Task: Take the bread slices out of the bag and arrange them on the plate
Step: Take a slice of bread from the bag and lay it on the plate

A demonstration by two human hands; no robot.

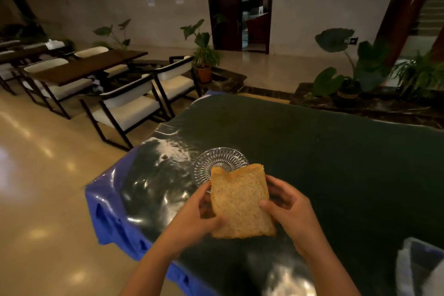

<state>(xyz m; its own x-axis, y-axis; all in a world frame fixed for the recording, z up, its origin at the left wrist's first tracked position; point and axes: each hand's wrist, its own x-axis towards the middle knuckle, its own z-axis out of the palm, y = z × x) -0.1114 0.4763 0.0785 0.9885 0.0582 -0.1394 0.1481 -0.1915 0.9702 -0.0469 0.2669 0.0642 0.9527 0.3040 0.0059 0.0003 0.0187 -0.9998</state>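
With my left hand (204, 218) and right hand (288, 209) both gripping the bread slice (240, 202) above the tabletop (336, 151), I should lower it flat onto the glass plate (216, 158) just beyond.

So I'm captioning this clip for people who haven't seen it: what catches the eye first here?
The bread, held up in both hands, left hand and right hand, low in the middle of the view. Just beyond it an empty cut-glass plate glints on the dark table, and a crumpled bag lies at the bottom right corner.
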